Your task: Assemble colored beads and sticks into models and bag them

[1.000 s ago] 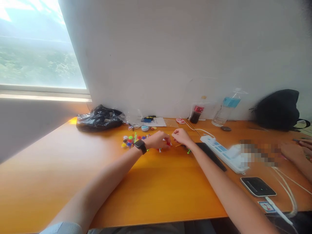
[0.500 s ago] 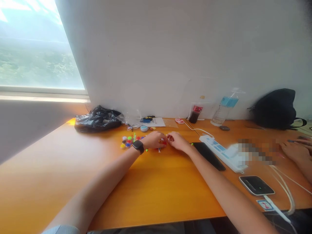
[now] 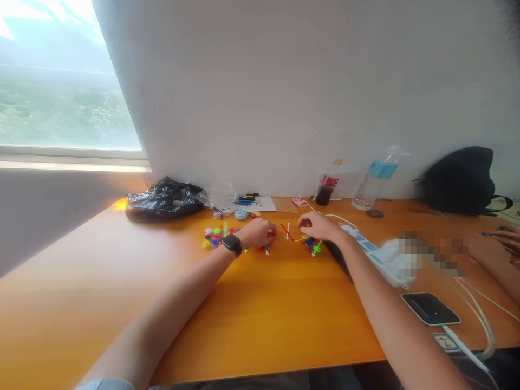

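Observation:
My left hand (image 3: 257, 233), with a black watch (image 3: 232, 245) on its wrist, is closed around a small red plastic piece (image 3: 270, 233) at its fingertips. Small bottle-like pots with coloured tops (image 3: 214, 236) stand in a group left of it. To the right, my right hand (image 3: 317, 225) hovers with curled fingers, and what they hold, if anything, is hidden. Just below it lie small yellow, blue and green (image 3: 317, 248) plastic pieces. Between the hands, a red stick and a white stick (image 3: 288, 231) lie crossed on the table.
A black plastic bag (image 3: 166, 199) lies at the back left. Near the wall stand a dark drink bottle (image 3: 325, 194) and a clear water bottle (image 3: 368, 187). A white power strip (image 3: 377, 257) and a corded device (image 3: 431, 308) lie on the right, beside another person's hands (image 3: 489, 252).
My right hand has moved right, away from my left hand. The crossed sticks and the coloured pieces under it now show. My left hand has stayed almost in place.

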Tool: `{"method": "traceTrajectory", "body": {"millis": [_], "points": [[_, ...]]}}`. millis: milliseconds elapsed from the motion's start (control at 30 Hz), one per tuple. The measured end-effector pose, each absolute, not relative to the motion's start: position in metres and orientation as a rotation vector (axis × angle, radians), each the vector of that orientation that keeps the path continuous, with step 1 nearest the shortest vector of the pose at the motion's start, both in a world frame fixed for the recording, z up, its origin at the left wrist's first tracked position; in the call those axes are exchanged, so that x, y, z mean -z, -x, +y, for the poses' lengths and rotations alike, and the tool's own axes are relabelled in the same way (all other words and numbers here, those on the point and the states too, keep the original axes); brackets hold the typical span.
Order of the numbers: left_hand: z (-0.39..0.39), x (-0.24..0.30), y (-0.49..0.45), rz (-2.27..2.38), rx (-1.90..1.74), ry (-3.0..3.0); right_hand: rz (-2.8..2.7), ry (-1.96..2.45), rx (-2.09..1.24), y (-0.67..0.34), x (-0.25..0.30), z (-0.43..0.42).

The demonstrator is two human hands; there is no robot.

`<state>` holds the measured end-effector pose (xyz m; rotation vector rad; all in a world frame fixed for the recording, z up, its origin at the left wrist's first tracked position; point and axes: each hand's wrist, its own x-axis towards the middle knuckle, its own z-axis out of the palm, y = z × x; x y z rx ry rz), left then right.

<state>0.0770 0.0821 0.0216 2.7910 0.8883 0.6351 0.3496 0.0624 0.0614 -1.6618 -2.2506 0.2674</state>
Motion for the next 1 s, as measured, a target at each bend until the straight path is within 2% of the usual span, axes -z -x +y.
{"method": "traceTrajectory", "body": {"millis": [267,500,733,867,1000], "points": [[0.083,-0.024,-0.075,0.894,-0.668,-2.777,-2.315,1.732,-0.427,-0.369,-0.053,0.062],[0.080,-0.035,-0.073,0.915,-0.758,-2.733,-2.178,1.797,-0.244,-0.369,-0.049,0.065],[0.083,-0.048,-0.071,0.842,-1.027,-2.526,-1.954,1.557,-0.131,-0.360,-0.072,0.063],[0.079,-0.056,-0.074,0.713,-1.196,-2.332,-1.653,1.181,-0.633,-0.335,-0.077,0.055],[0.070,-0.064,-0.082,0.517,-1.222,-2.216,-1.468,0.997,-1.141,-0.306,-0.072,0.047]]}}
